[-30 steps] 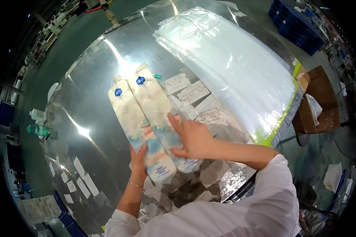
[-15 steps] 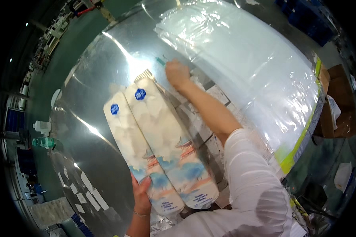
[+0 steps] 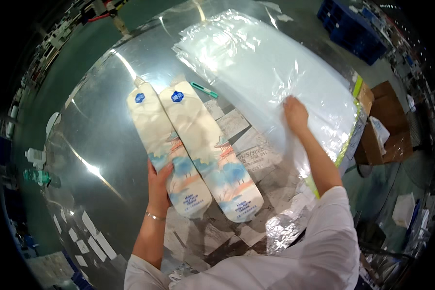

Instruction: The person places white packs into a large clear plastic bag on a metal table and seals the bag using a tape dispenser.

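Two long, cream-coloured soft packs lie side by side on the metal table, printed with blue trees and pagodas. My left hand [image 3: 159, 186] grips the lower left side of the left pack [image 3: 152, 121], thumb on top and fingers partly hidden beneath it. The right pack [image 3: 198, 125] lies against it, its lower end slightly apart. To the right lies a stack of clear plastic bags [image 3: 275, 63]. Over the stack's near edge, my right hand [image 3: 296, 114] has its fingers curled on a plastic bag, somewhat blurred. A green cutter [image 3: 204, 90] rests between the packs and the stack.
Paper labels are stuck on the shiny metal table [image 3: 96, 130], under plastic at the middle and bare at the lower left [image 3: 96, 246]. An open cardboard box [image 3: 389, 125] stands beyond the right edge. Blue crates [image 3: 353, 31] are farther back. Bottles [image 3: 36, 166] stand at far left.
My right hand has let go of the green cutter, which now lies on the table, and has moved right to the plastic bags. The packs sit higher in view, their lower ends farther apart.
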